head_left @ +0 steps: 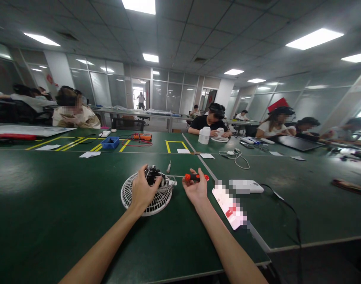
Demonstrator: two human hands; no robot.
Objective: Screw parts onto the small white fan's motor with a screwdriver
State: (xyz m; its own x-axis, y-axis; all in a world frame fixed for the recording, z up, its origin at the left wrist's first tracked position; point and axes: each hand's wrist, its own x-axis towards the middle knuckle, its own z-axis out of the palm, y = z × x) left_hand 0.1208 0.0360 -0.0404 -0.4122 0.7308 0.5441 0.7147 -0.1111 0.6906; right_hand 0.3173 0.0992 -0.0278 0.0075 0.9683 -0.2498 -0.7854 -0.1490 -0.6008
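My left hand (pixel 142 191) is wrapped round a black fan motor (pixel 152 176), thumb on its right side and fingers on its left. Beneath it lies a round white fan grille (pixel 127 192), flat on the green table, with a white cable (pixel 170 182) bunched at its right side. To the right, my right hand (pixel 197 193) is palm up, its fingers curled round an orange-and-black screwdriver (pixel 193 177). The screwdriver's shaft cannot be made out. Beyond the grille a small pale screwdriver (pixel 168 166) rests on the table.
Right of my right forearm lie a lit phone (pixel 229 207) and a white power bank (pixel 246 186) with a black cable. Farther off are a blue bin (pixel 110 142), an orange multimeter (pixel 142 137) and a white cord (pixel 236 157). Across the table a person (pixel 210 122) handles white parts.
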